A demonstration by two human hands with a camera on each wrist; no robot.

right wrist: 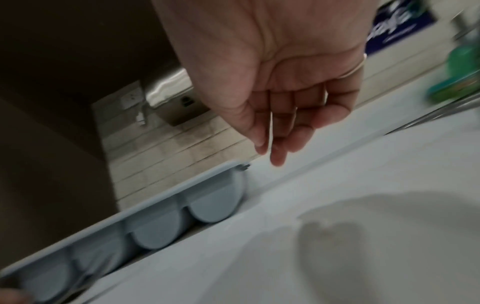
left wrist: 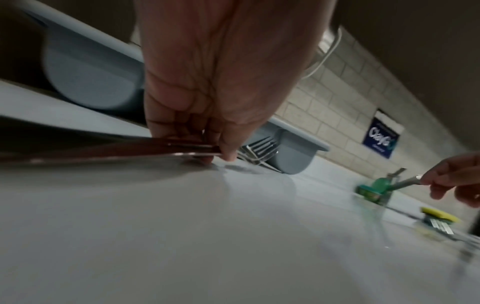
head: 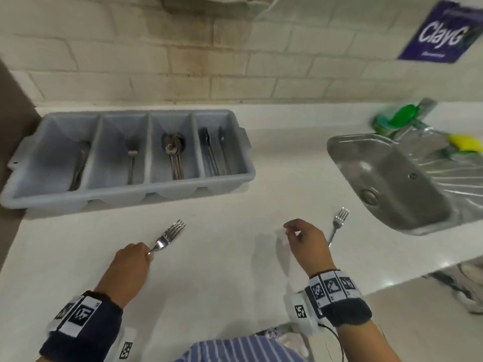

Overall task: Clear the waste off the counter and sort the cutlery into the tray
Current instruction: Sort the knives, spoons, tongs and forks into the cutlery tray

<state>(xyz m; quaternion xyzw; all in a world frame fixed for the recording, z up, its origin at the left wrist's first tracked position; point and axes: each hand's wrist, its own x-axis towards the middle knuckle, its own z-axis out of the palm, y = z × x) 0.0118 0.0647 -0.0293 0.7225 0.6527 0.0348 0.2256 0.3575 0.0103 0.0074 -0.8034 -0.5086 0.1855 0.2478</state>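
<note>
My left hand [head: 147, 253] grips the handle of a metal fork [head: 171, 231] low over the white counter, tines pointing at the grey four-compartment tray [head: 245, 142]. The left wrist view shows the fingers [left wrist: 228, 152] curled round that fork's handle [left wrist: 130, 152], with the tines [left wrist: 259, 151] in front of the tray [left wrist: 91, 78]. My right hand [head: 287, 228] is raised and pinches a thin, see-through scrap [head: 282, 240], which is hard to make out. A second fork [head: 338, 223] lies on the counter just behind that hand. The tray holds forks, spoons and knives in separate compartments.
A steel sink [head: 392, 178] is set into the counter at the right, with a green soap bottle [head: 400, 116] and a yellow sponge [head: 465, 143] behind it. The tiled wall runs along the back. The counter's front edge slants away at the lower right.
</note>
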